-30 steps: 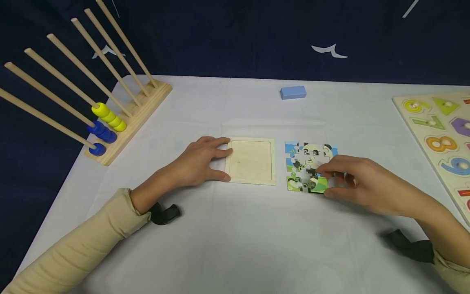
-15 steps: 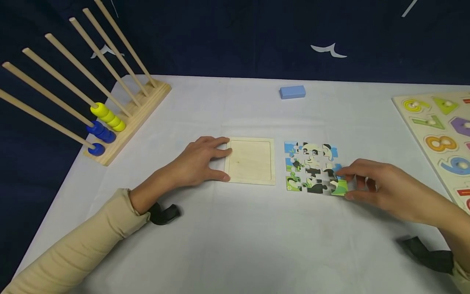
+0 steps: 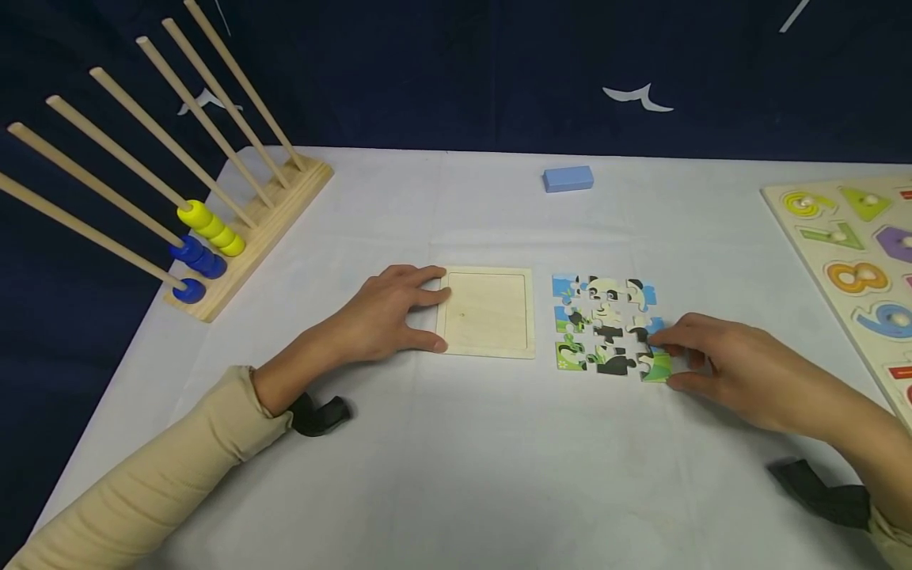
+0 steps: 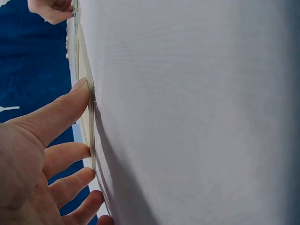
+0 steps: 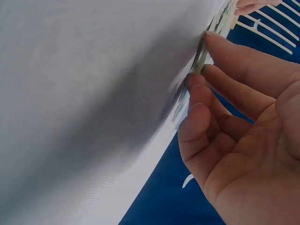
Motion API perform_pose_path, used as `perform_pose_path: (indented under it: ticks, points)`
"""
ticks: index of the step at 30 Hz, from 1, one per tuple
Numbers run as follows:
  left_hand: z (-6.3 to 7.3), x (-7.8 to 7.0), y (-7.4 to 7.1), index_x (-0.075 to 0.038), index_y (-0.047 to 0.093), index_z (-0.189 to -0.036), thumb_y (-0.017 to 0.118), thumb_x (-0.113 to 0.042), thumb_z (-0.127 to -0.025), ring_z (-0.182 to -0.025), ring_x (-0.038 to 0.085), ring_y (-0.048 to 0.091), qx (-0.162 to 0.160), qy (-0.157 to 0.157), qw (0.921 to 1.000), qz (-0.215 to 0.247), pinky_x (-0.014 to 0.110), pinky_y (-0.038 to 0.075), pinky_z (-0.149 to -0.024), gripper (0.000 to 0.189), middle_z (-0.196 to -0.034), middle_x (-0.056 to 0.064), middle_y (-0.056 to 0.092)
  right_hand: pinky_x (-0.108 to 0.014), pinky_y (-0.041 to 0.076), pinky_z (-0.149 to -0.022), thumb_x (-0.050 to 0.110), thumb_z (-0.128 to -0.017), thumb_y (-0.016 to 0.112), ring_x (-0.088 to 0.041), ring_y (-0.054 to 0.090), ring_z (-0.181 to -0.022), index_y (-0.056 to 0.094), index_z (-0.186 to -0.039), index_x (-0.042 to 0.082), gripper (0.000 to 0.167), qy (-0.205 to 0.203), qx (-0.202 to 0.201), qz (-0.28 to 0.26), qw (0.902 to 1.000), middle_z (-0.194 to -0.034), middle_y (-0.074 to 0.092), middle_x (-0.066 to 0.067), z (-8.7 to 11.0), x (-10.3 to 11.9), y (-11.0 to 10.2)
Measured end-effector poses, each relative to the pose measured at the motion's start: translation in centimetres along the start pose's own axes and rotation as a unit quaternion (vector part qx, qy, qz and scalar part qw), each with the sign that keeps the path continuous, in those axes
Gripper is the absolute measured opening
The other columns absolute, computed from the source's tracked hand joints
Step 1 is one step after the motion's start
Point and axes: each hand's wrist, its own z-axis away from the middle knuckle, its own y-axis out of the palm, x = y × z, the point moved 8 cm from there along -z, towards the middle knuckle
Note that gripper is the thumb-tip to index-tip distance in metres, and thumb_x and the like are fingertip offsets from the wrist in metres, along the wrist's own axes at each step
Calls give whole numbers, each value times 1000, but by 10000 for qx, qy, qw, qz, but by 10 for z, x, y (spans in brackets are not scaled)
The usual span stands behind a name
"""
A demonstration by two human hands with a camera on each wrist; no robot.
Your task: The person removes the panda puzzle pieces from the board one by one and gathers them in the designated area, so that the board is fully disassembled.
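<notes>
My right hand (image 3: 734,368) pinches a green corner puzzle piece (image 3: 657,367) between thumb and fingertips at the lower right of a panda jigsaw (image 3: 606,317). The jigsaw pieces lie in a loose square with narrow gaps. In the right wrist view, the thumb and fingertips meet at the thin edge of the pieces (image 5: 200,56). To the left is a shallow square wooden puzzle tray (image 3: 486,313) with a raised rim and a bare inside. My left hand (image 3: 381,313) touches its left edge with spread, fairly straight fingers and thumb, also seen in the left wrist view.
A wooden bead abacus (image 3: 249,245) with yellow and blue beads stands at the left. A blue block (image 3: 568,179) lies at the back. A number-and-shape board (image 3: 848,269) is at the right edge. White cloth (image 3: 442,475) covers the table.
My right hand has moved the green corner piece rightward from over the panda's lower part to the jigsaw's lower right corner, then slightly back left. My left hand and the tray stay put.
</notes>
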Motion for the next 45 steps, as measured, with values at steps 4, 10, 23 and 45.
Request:
perform_pose_path:
  ticks: [4,10,23,45]
  points:
    - [0,1,0,-9,55,-141,80,-39,-83,-140,31,29,-6,-20,10000,15,55,26,-108,69,-156,7,36,-27,43,-62,9,-71,87,-1,47,-75,70,-115,8,48,4,75,179,9998,-91,54,15,0,1,1]
    - [0,0,0,-9,55,-141,80,-39,-82,-140,31,30,-10,-9,10000,-20,54,26,-108,70,-156,6,36,-28,45,-64,10,-72,87,-2,48,-76,71,-115,8,47,94,104,118,9998,-94,57,14,0,1,1]
    - [-1,-1,0,-8,55,-140,81,-38,-82,-139,33,31,-33,66,10000,-46,56,27,-108,70,-155,8,37,-29,44,-64,10,-72,87,-6,49,-76,72,-110,8,40,339,226,25,9992,-88,55,13,1,-4,3]
    - [0,-2,0,-9,55,-141,80,-39,-83,-140,32,30,3,20,10000,-17,55,27,-107,70,-155,7,36,-27,42,-62,13,-72,87,-5,47,-74,72,-99,14,31,341,158,-3,9993,-83,51,14,4,-4,3]
